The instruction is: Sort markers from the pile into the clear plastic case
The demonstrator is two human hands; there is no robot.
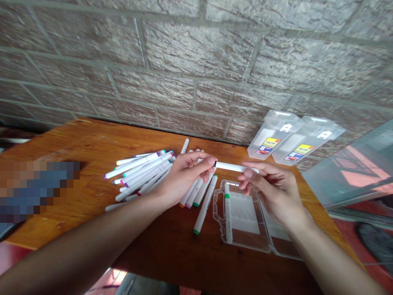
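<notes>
Both my hands hold one white marker (233,166) level above a wooden table (92,143). My left hand (184,174) pinches its left end with fingers closed. My right hand (272,186) grips its right end between thumb and fingers. Below the marker lies an open clear plastic case (245,217) with a green-capped marker (227,209) inside. A pile of several white markers (143,170) with coloured caps lies to the left, partly under my left hand. Another green-tipped marker (205,205) lies beside the case.
Two closed clear marker cases (294,141) with yellow labels lean at the back right against a brick wall (196,61). A blurred-out patch sits at the table's left edge. A glass pane (353,168) lies to the right.
</notes>
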